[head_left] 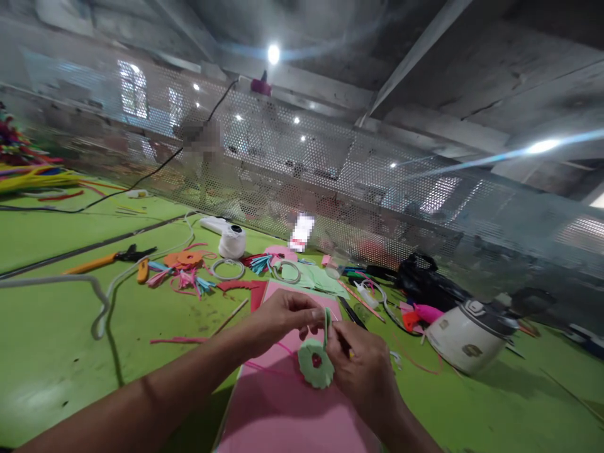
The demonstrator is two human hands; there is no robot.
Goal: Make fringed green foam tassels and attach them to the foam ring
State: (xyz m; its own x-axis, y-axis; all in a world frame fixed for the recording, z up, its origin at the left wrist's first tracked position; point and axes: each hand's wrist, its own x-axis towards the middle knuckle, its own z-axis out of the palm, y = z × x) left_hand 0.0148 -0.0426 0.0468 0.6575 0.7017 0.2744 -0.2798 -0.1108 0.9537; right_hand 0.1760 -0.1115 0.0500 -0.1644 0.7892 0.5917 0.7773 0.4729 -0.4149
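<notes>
A pale green scalloped flower with a red middle hangs between my hands, over a pink sheet. Just above the flower, a narrow green strip stands upright. My left hand pinches near the strip's top, thumb and forefinger together, the other fingers curled. Lower down, my right hand has its fingers closed on the strip, close to the flower's right edge. Whether strip and flower are joined is hidden by my fingers. A pink pipe cleaner runs behind the flower across the sheet.
Orange-handled pliers and a glue gun lie to the left beside a white spool. Light green sheets lie ahead. On the right are a white kettle and a black bag. A perforated screen stands behind.
</notes>
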